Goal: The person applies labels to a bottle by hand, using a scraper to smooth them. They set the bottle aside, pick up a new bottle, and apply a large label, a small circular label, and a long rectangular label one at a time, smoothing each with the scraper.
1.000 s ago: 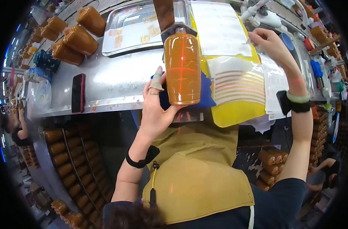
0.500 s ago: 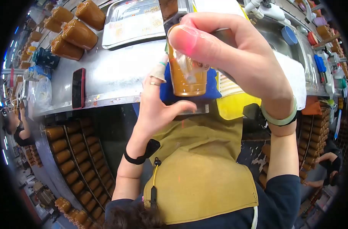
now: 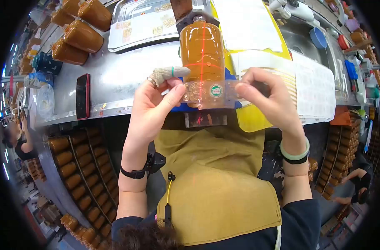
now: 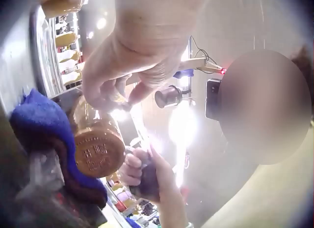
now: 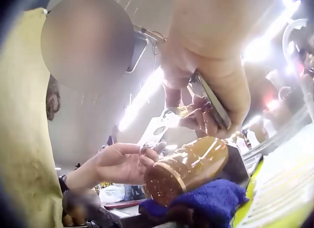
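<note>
A clear label strip (image 3: 206,92) with a green round mark is stretched between both hands over the lower part of a brown glazed bottle (image 3: 201,48). My left hand (image 3: 150,104) pinches its left end between thumb and a forefinger in a fabric cover (image 3: 171,74). The right hand (image 3: 275,98) pinches the right end; in the right wrist view a flat metal tool (image 5: 213,101) lies within that hand. The bottle lies on its side on a blue cloth (image 5: 211,201), its neck against a metal support (image 3: 182,9). Red laser lines cross it.
At the left stand several brown bottles (image 3: 83,36) and a phone (image 3: 83,96). A metal tray (image 3: 145,45) holds gold labels behind. To the right lie a yellow board (image 3: 252,118), white sheets (image 3: 315,85) and a sink with a blue bowl (image 3: 318,37).
The right hand came from the sheets, passed over the bottle, and lowered to its right side with the strip. My left hand left the cloth's edge and took hold of the strip's other end.
</note>
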